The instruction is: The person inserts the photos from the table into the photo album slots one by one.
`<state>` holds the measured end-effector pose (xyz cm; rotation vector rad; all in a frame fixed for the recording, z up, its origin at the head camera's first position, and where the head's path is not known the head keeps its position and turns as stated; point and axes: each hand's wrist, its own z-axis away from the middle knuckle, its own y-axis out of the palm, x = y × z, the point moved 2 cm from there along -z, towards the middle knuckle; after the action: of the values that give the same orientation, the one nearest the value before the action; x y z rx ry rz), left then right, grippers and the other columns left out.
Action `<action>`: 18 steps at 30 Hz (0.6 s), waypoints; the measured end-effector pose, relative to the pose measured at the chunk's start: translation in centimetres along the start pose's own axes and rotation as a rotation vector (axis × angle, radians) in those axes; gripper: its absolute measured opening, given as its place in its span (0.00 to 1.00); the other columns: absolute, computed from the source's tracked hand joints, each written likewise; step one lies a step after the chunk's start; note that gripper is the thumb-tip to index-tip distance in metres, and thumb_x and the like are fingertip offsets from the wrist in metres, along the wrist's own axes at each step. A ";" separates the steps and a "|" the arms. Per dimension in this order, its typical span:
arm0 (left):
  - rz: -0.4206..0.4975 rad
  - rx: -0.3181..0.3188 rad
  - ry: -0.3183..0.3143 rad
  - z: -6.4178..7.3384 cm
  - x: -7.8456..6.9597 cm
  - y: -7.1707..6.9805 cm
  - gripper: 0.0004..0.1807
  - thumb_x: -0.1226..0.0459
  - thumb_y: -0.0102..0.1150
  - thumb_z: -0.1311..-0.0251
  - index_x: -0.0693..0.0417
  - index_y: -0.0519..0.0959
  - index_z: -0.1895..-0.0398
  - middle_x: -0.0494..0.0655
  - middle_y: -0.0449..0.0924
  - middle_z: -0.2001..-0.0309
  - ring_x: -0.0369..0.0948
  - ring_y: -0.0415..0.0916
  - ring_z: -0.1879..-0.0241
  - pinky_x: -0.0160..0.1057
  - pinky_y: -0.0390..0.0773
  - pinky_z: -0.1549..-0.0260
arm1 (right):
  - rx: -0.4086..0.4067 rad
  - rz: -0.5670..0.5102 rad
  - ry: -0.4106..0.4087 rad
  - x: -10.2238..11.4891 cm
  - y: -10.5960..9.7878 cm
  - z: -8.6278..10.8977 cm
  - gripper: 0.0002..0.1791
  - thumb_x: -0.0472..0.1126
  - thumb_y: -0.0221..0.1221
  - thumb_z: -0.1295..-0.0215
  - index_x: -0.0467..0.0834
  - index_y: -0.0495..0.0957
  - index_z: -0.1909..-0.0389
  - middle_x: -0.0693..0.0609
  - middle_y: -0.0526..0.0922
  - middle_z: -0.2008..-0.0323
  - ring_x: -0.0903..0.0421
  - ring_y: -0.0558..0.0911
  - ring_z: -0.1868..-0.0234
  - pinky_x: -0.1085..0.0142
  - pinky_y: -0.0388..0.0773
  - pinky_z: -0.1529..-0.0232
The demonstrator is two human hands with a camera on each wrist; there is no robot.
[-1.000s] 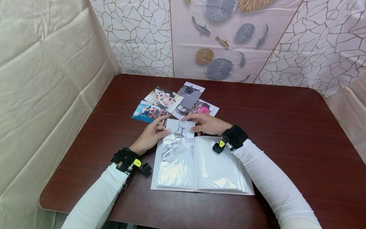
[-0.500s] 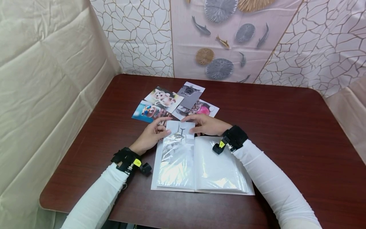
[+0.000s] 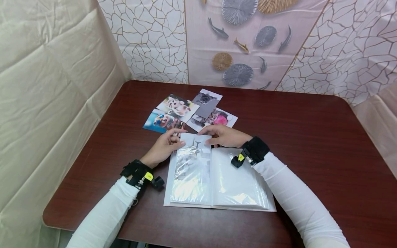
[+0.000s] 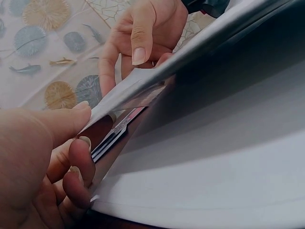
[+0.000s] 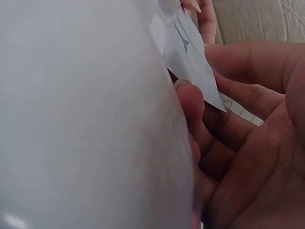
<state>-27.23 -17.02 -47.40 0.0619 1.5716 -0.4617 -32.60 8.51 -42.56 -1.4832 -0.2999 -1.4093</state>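
Note:
An open photo album [image 3: 238, 179] lies on the table, its clear sleeves shining. A pale photo [image 3: 193, 138] sits mostly inside the left page's sleeve, its top strip standing out above the sleeve's upper edge. My left hand [image 3: 164, 146] pinches the upper left edge there, thumb on top and fingers beneath, as the left wrist view shows. With thumb and fingers, my right hand [image 3: 227, 135] holds the photo's upper right corner. In the right wrist view the photo [image 5: 195, 57] rises at a slant beside the right thumb [image 5: 248, 62]. Whether the left fingers grip photo, sleeve or both is hard to tell.
Behind the hands several animal photos overlap: a white one [image 3: 176, 106], a blue one [image 3: 159, 120], a grey one [image 3: 206, 103] and one with pink [image 3: 220, 119]. The dark wooden table [image 3: 297, 137] meets a patterned backdrop [image 3: 155, 41] at its far edge.
The photo has slid a little down into the sleeve, toward the person, so less of it sticks out. The fingertips have moved slightly down with it.

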 end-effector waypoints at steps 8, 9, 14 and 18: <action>0.003 0.011 0.001 0.1 -0.1 0.0 0.21 0.62 0.56 0.26 0.50 0.71 0.33 0.50 0.81 0.67 0.42 0.73 0.68 0.35 0.72 0.66 | -0.002 -0.003 0.004 0.0 0.2 0.1 0.20 0.36 0.59 0.27 0.43 0.75 0.36 0.45 0.82 0.55 0.52 0.79 0.69 0.65 0.77 0.61; 0.005 0.013 0.001 0.2 -0.1 0.0 0.20 0.62 0.56 0.26 0.50 0.72 0.33 0.50 0.81 0.66 0.42 0.73 0.68 0.35 0.72 0.66 | -0.003 0.000 0.008 0.0 0.2 0.1 0.20 0.36 0.59 0.27 0.43 0.76 0.36 0.45 0.82 0.57 0.52 0.78 0.69 0.65 0.77 0.61; 0.004 0.014 0.000 0.2 -0.2 0.1 0.19 0.62 0.56 0.26 0.52 0.73 0.35 0.49 0.81 0.66 0.41 0.72 0.70 0.35 0.71 0.67 | -0.001 0.014 0.011 0.2 0.3 0.2 0.19 0.37 0.59 0.27 0.44 0.77 0.38 0.47 0.80 0.64 0.53 0.78 0.69 0.66 0.75 0.63; -0.001 0.018 -0.008 0.1 -0.1 0.1 0.18 0.61 0.56 0.26 0.52 0.74 0.36 0.49 0.80 0.66 0.41 0.69 0.71 0.36 0.70 0.69 | 0.005 0.022 -0.001 0.2 0.2 0.3 0.17 0.37 0.59 0.27 0.42 0.78 0.39 0.47 0.81 0.64 0.53 0.78 0.68 0.65 0.74 0.62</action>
<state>-27.08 -16.92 -47.32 0.0729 1.5603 -0.4759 -32.19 8.54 -42.46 -1.4785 -0.2869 -1.3895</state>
